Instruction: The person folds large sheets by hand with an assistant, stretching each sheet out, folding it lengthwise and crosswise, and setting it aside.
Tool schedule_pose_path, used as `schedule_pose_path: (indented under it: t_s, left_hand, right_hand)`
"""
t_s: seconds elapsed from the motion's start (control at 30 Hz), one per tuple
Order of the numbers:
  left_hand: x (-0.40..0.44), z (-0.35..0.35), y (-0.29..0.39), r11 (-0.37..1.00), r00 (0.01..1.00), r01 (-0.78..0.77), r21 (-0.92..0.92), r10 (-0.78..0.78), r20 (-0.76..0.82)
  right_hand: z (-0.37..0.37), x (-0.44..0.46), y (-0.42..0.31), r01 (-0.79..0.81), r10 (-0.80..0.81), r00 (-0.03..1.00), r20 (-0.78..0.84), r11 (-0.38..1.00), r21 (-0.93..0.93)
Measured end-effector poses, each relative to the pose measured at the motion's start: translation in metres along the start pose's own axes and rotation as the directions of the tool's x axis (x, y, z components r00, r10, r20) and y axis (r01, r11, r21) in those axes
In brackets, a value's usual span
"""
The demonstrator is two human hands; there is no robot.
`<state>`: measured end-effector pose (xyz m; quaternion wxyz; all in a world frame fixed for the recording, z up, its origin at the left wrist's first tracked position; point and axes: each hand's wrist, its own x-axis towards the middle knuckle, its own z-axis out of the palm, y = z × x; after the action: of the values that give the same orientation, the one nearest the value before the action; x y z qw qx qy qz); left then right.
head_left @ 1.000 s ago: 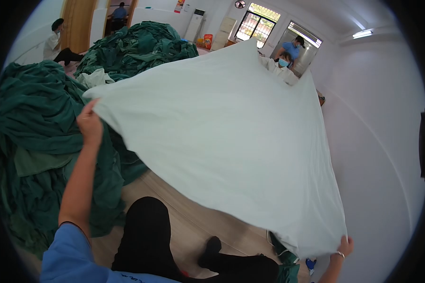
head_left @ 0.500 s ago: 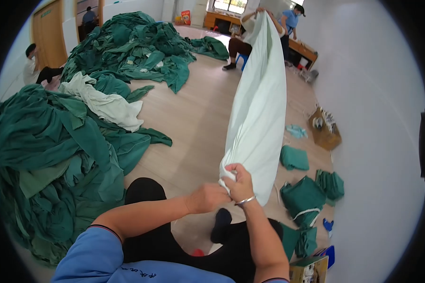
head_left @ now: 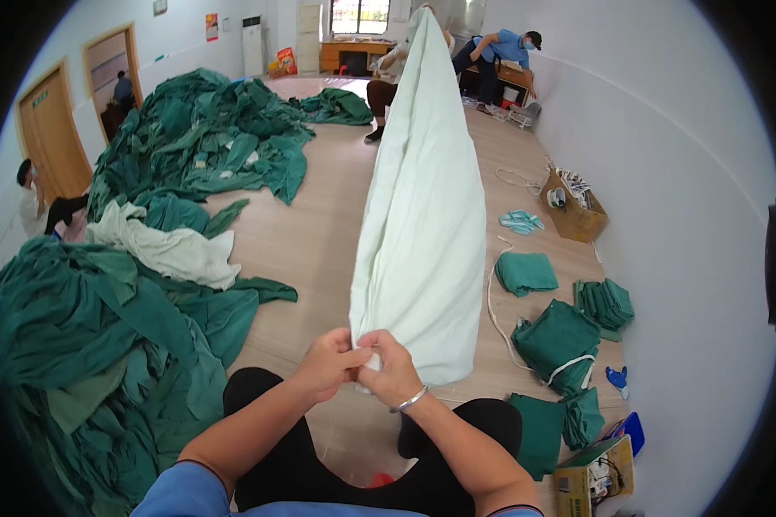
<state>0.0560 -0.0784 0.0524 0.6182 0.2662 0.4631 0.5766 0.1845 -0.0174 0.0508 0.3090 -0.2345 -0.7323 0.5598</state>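
A long pale-green sheet stretches away from me, folded lengthwise and drawn taut. Its near end is pinched between my left hand and my right hand, which meet at its left corner. The right wrist wears a silver bangle. At the far end, a seated person, mostly hidden behind the sheet, holds it up. The sheet's near right edge hangs loose above the floor.
Large heaps of dark green cloth lie on the left, a whitish cloth among them. Folded green bundles and a cardboard box line the right wall. Another person leans over at the back; someone sits by the left door.
Both hands have shifted left in view and closed around the sheet's corner. The sheet looks flatter and wider. The person in blue at the back now bends over.
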Motion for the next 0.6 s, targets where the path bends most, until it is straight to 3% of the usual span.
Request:
schedule_pose_path:
  t_s: [0.03,0.1,0.13,0.27,0.37,0.43,0.53,0.6]
  left_hand:
    - [-0.002,-0.008,-0.003,1.0,1.0,-0.004,0.02,0.004,0.004]
    - [-0.005,-0.02,-0.01,0.976,0.987,0.075,-0.205,-0.044,0.152]
    - [-0.009,-0.019,-0.012,0.965,0.99,0.086,-0.248,-0.056,0.128]
    - [-0.018,-0.015,-0.009,0.96,0.99,0.102,-0.26,-0.073,0.12]
    - [-0.024,-0.008,-0.005,0.972,0.997,0.029,-0.231,-0.012,0.075]
    - [-0.03,-0.005,-0.003,0.984,0.985,-0.167,-0.067,0.164,-0.044]
    - [-0.031,-0.008,-0.012,0.961,0.956,-0.275,0.037,0.278,-0.09]
    - [-0.027,-0.011,-0.018,0.772,0.855,-0.411,0.484,0.511,-0.09]
  right_hand:
    - [0.0,0.001,-0.001,0.014,-0.014,1.0,-0.012,1.0,0.01]
    - [0.001,0.001,-0.001,0.006,-0.01,0.999,0.041,0.994,0.108]
    - [0.001,0.001,-0.001,-0.029,0.017,0.996,0.09,0.991,0.129]
    - [0.002,-0.003,-0.005,-0.036,0.019,0.989,0.147,0.993,0.114]
    - [0.001,-0.01,-0.012,-0.074,0.037,0.986,0.164,0.971,0.227]
    - [-0.004,-0.013,-0.022,-0.04,0.021,0.993,0.116,0.985,0.165]
    - [-0.013,-0.016,-0.019,0.086,-0.09,0.996,0.03,0.992,0.097]
    - [-0.017,-0.018,-0.018,0.038,-0.045,0.998,0.033,0.983,0.178]
